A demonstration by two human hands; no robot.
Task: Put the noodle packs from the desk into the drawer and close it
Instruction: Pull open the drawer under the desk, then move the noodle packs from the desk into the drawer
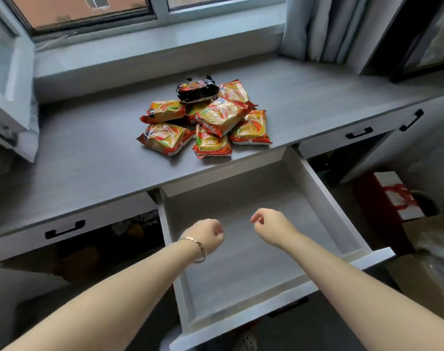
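Several orange-yellow noodle packs (220, 115) lie heaped on the grey desk (89, 148), with one black pack (196, 91) at the back of the heap. Below the desk's front edge the white drawer (324, 198) stands pulled far out, and its grey bottom is bare. My left hand (208, 235), with a bracelet on the wrist, hovers over the drawer with fingers curled and nothing in it. My right hand (271, 225) hovers beside it, also loosely curled and holding nothing. Both hands are well short of the packs.
Closed drawers with black handles flank the open one, at the left (65, 230) and right (358, 133). A windowsill (152, 54) and window run behind the desk, a curtain (317, 26) hangs at the back right. Boxes, one with a red ribbon (398, 196), stand on the floor right.
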